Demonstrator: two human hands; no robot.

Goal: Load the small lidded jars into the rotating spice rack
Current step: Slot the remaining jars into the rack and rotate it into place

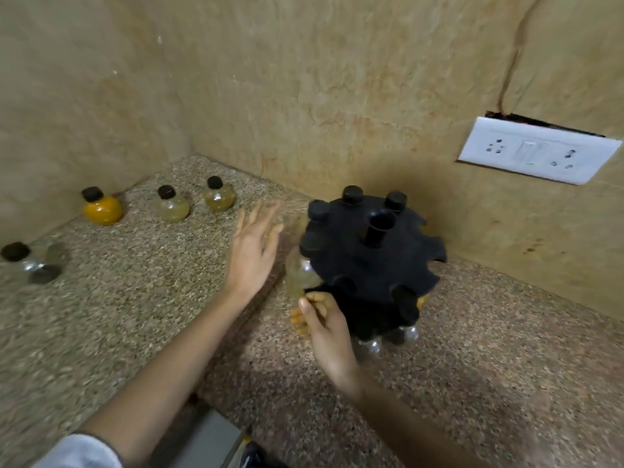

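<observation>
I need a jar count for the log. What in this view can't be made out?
- Lower tier of the rack: hidden by its black top disc.
- Jar near the right hand: motion-blurred, so its grip is unclear.
- Far-left jar: smeared, contents unreadable.
- Left hand: blurred.

A home kitchen: speckled granite counter, spice jars, wall socket.

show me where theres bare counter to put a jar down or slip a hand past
Bare counter runs wide between the four loose jars by the wall and the front edge. More lies right of the rack, below the socket. It is crowded at the rack's left side, where the left hand, the right hand and a jar meet.
</observation>
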